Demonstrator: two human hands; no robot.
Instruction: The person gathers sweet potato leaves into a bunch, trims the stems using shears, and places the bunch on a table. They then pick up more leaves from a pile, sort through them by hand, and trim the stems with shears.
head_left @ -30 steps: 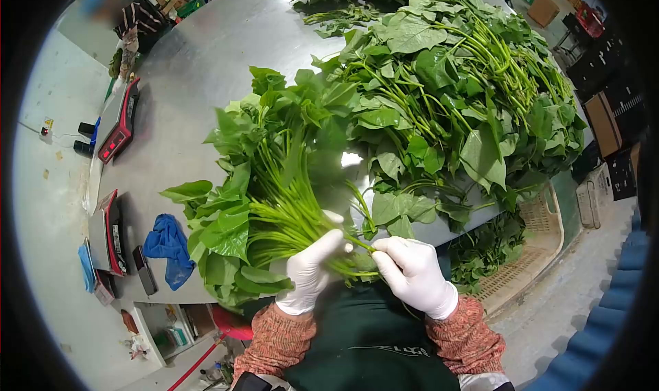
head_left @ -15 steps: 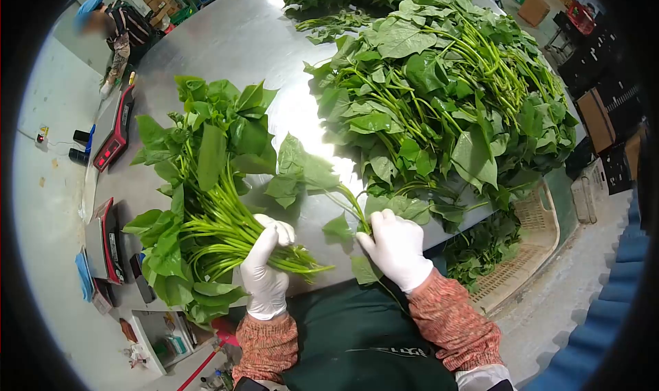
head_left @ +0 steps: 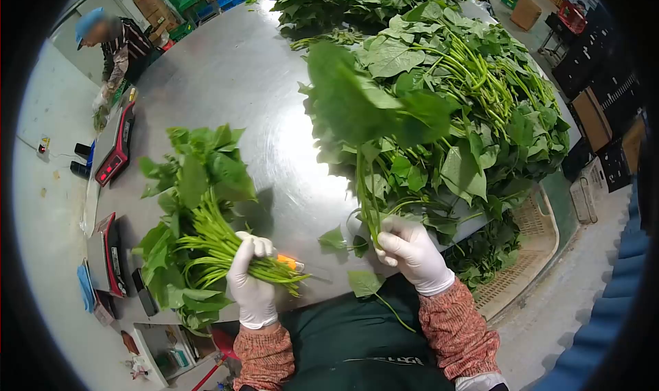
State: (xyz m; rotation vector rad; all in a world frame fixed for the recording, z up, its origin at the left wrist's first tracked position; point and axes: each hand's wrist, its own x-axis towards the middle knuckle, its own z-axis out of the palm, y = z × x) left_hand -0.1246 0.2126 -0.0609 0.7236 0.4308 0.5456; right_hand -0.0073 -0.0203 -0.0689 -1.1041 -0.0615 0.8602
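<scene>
My left hand [head_left: 252, 281], in a white glove, is closed round the stems of a large bunch of leafy greens [head_left: 213, 237], whose leaves spread up and to the left. Pinched in my gloved right hand [head_left: 414, 254] are the stems of a few leafy sprigs [head_left: 367, 192], held upright with their broad leaves blurred above. Beyond them lies a big heap of greens [head_left: 473, 110] on the metal table [head_left: 274, 62]. An orange-handled tool [head_left: 291, 262] shows beside my left hand, partly behind the stems. One loose leaf [head_left: 365, 282] lies near the table's front edge.
Red scales [head_left: 118, 144] stand along the table's left side. A person [head_left: 123, 48] in a blue cap is at the far left, holding greens. At the lower right is a plastic crate [head_left: 532, 237] with greens inside. Another pile of greens [head_left: 364, 3] is at the back.
My right hand has moved slightly right and down, and its sprigs now stand upright instead of leaning left. The left-hand bunch has shifted left, uncovering the orange tool. The person now holds greens.
</scene>
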